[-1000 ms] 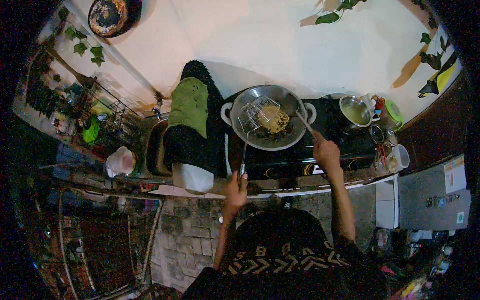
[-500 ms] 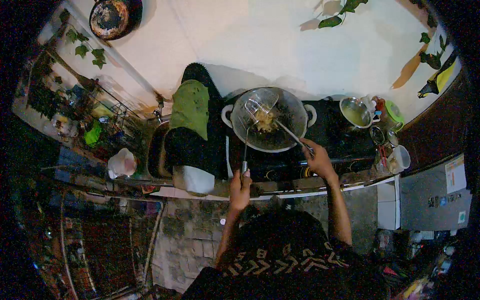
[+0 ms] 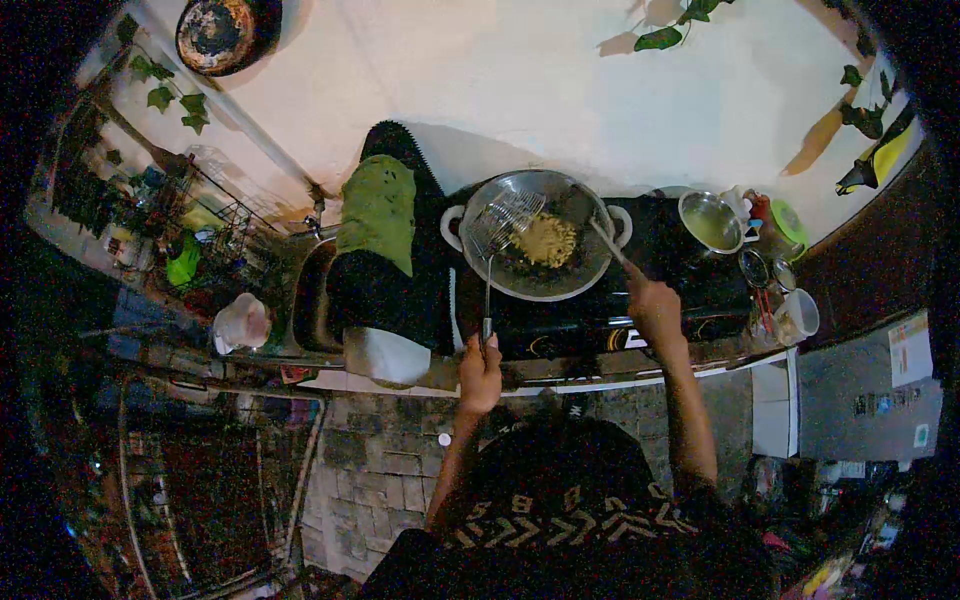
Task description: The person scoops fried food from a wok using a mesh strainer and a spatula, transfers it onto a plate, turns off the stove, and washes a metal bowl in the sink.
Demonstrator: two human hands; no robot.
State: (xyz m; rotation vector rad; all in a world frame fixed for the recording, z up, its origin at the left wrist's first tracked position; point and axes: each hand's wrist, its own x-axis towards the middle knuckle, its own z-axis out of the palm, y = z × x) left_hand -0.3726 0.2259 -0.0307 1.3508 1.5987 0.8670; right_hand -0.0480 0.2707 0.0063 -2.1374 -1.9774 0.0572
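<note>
A wok (image 3: 555, 290) with two side handles sits on the stove and holds a heap of pale golden food pieces (image 3: 548, 240). My left hand (image 3: 480, 375) is wrapped round the handle of a slotted skimmer (image 3: 488, 300), whose wire-like head lies over the left half of the wok, beside the food. My right hand (image 3: 655, 308) grips the handle of a metal spatula (image 3: 612, 243), which slants over the wok's right side near the side handle. Its blade is hard to make out against the dark inside of the wok.
Left of the wok, a green cloth (image 3: 378, 215) drapes over a dark object. A metal bowl of liquid (image 3: 712, 222) stands right of the stove, near a white cup (image 3: 798, 316). A white container (image 3: 240, 322) is at far left; a pan (image 3: 218, 35) hangs on the wall.
My right hand has moved right with the spatula, away from the wok's middle. The food now lies more spread out and visible. My left hand has barely moved with the skimmer.
</note>
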